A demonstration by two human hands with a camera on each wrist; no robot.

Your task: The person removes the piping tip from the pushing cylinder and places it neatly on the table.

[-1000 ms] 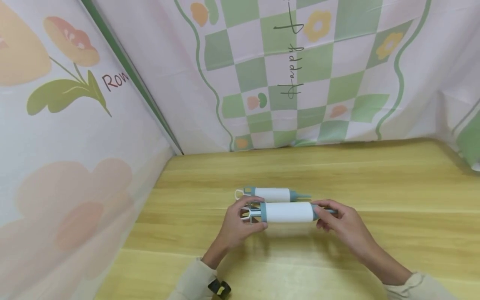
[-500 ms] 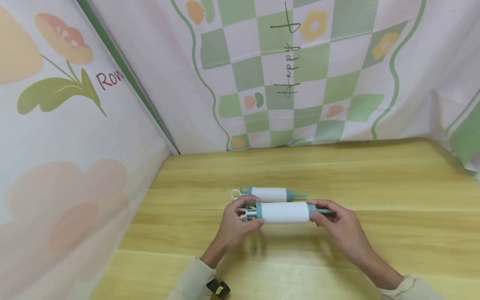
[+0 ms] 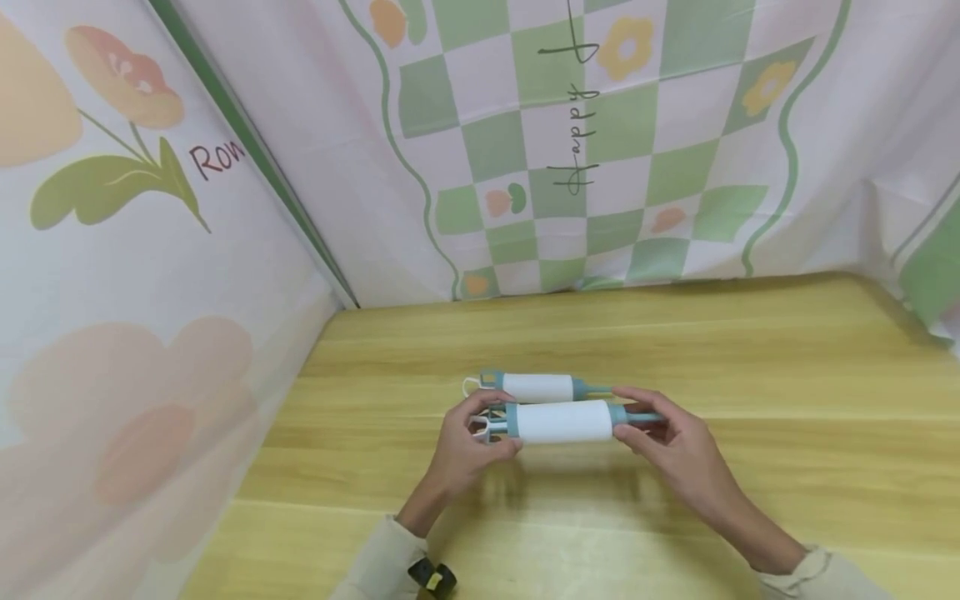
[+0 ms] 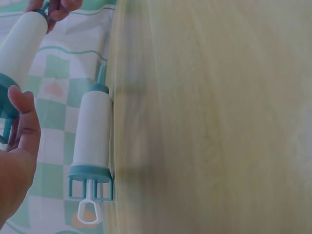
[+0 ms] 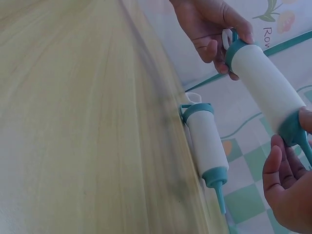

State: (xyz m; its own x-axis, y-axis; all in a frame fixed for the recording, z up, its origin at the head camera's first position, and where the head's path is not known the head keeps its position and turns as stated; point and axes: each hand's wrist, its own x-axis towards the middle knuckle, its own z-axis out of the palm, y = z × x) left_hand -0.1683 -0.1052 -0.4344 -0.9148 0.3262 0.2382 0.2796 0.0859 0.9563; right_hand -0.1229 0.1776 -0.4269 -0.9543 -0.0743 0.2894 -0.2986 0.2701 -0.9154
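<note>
Both hands hold a piping syringe (image 3: pixel 564 421) sideways above the table in the head view. It has a white barrel, teal end caps, a teal nozzle and a white ring plunger. My left hand (image 3: pixel 463 442) grips the plunger end, thumb below and fingers above. At the nozzle end, my right hand (image 3: pixel 686 446) pinches the teal cap (image 5: pixel 291 127), its thumb and fingertips on opposite sides. Part of the nozzle is hidden by that hand. Just behind lies a second, similar piping syringe (image 3: pixel 537 387), also seen in the left wrist view; its tip is near my right index finger.
The wooden table (image 3: pixel 825 400) carries the second syringe. A white cloth with flower prints (image 3: pixel 135 375) hangs on the left side, and a green checked curtain (image 3: pixel 585 167) stands along the back edge.
My right hand's index finger has lifted and straightened a little over the nozzle end. The held syringe stays nearly in place; the head view has shifted slightly.
</note>
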